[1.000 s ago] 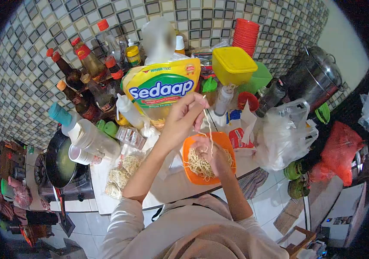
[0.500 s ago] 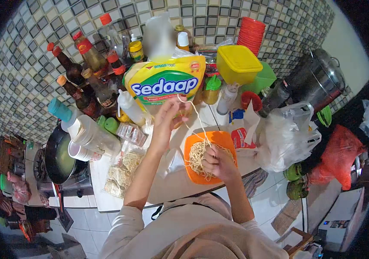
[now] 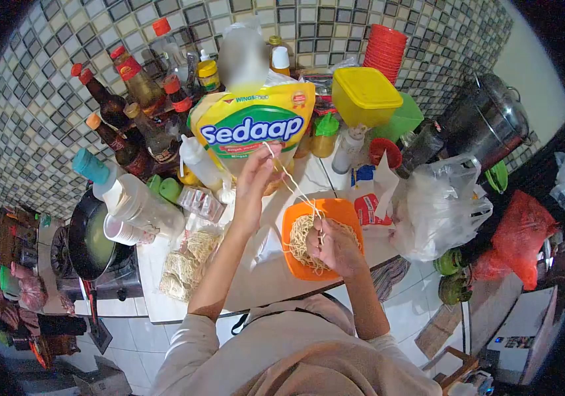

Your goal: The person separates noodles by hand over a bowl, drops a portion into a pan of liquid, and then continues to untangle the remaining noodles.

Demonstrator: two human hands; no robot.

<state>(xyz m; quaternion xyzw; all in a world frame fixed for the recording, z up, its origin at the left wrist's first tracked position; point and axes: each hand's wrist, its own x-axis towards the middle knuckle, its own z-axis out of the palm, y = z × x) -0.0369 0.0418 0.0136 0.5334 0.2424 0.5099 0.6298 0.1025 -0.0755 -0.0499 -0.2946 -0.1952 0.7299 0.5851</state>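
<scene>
An orange square bowl (image 3: 305,269) holds a heap of noodles (image 3: 302,239). My right hand (image 3: 336,247) is closed over the bowl, its fingers pinching noodle strands. Up and to the left, in front of the Sedaap oil pouch (image 3: 256,119), my left hand (image 3: 259,175) is raised with its fingertips drawn together on a few noodle strands (image 3: 295,188). The strands slant from those fingertips down to the right hand. A clear bag of dried noodles (image 3: 193,264) lies on the table left of my left forearm.
Sauce bottles (image 3: 114,105) crowd the back left. A wok (image 3: 91,244) sits on the stove at left. Stacked plastic cups (image 3: 143,204), a yellow tub (image 3: 367,96), a white plastic bag (image 3: 437,211) and a steel pot (image 3: 487,119) surround the table.
My left hand has shifted slightly, and the strands between the hands have gone from arching high to a straighter slant. My right hand has turned a little over the bowl.
</scene>
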